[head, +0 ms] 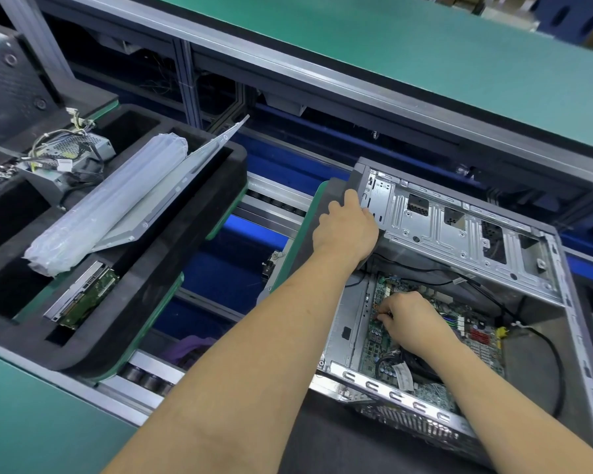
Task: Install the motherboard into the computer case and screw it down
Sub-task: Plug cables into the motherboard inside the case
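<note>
— Where is the motherboard (425, 364) lying now?

— It is lying flat on the floor of the computer case (541, 340), and we are reaching down to it with our right hand (411, 318). The fingers are curling in a pinching grip at the board's left part; whether they are holding a screw, we cannot tell, it is too small.

— And the left hand (344, 230)?

— Its grip is wrapping around the corner of the drive cage (459, 234), which is standing tilted up above the board.

— How are we judging the board to handle?

— We are thinking it is light and stiff, but fragile: many small parts and connectors on top. We should be taking it by the bare edges only, never pressing on the components. The black cables (493, 292) are running close over it, so we are watching that none gets trapped underneath.
</note>
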A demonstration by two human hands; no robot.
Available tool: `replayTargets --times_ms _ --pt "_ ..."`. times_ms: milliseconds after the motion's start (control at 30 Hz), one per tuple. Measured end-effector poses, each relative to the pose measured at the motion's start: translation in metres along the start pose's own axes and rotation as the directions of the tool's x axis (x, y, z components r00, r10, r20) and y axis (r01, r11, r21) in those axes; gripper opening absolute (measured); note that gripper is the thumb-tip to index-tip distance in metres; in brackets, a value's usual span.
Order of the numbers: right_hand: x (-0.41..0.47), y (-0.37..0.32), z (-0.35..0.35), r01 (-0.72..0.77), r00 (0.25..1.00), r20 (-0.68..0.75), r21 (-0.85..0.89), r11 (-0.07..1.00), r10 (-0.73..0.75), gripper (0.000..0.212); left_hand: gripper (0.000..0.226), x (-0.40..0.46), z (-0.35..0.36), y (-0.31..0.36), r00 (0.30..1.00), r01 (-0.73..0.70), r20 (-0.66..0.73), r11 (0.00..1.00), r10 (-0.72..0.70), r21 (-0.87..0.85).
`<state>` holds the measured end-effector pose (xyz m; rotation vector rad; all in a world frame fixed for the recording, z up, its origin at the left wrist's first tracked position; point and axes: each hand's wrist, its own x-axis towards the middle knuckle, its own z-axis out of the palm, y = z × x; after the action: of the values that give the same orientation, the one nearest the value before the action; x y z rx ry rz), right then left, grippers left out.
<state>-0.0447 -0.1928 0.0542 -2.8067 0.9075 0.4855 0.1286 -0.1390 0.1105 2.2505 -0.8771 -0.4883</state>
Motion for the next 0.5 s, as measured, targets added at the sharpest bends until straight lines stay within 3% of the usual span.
replayTargets --times_ms 400,500 --pt "-0.0030 -0.0027 -0.0034 -0.014 1.000 -0.011 0.026 1.000 0.014 0.021 0.038 -0.0012 0.0001 0.0003 1.000 -0.011 -0.002 1.000 0.011 -0.006" --pt "-0.0041 -0.0029 -0.0045 -0.027 1.000 0.002 0.030 0.999 0.027 0.021 0.043 -0.0082 -0.0028 0.0031 0.995 -0.079 -0.049 0.986 0.087 0.147"
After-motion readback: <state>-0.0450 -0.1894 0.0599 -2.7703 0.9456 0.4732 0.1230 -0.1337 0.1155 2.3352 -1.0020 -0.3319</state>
